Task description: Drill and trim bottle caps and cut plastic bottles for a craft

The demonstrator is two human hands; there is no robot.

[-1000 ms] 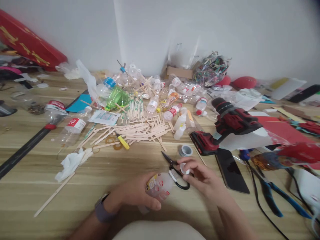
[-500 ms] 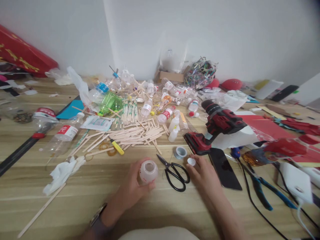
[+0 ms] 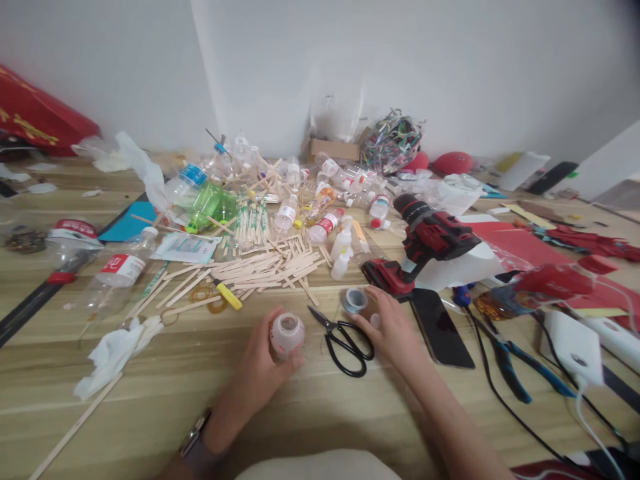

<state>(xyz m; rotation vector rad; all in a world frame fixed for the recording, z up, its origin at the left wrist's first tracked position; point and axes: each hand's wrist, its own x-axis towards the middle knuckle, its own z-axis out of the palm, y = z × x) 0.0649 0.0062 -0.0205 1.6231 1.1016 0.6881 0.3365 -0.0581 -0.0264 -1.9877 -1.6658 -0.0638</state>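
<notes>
My left hand (image 3: 265,360) is wrapped round a small clear plastic bottle (image 3: 287,331), held upright with its uncapped mouth facing me. My right hand (image 3: 393,327) lies on the wooden table, fingers curled over a small white cap (image 3: 375,321), right beside a roll of grey tape (image 3: 355,300). Black-handled scissors (image 3: 343,337) lie on the table between my two hands. A red and black cordless drill (image 3: 425,247) rests just beyond my right hand.
A pile of wooden sticks (image 3: 270,267), plastic bottles (image 3: 120,270) and a green bottle (image 3: 210,203) covers the middle of the table. A black phone (image 3: 440,327), blue pliers (image 3: 520,367), a white charger (image 3: 573,347) and red paper (image 3: 525,243) lie at the right. White tissue (image 3: 117,350) lies at the left.
The cap has come off the bottle and gone with my right hand down to the table by the tape roll. My left hand turned the bottle upright and moved it left.
</notes>
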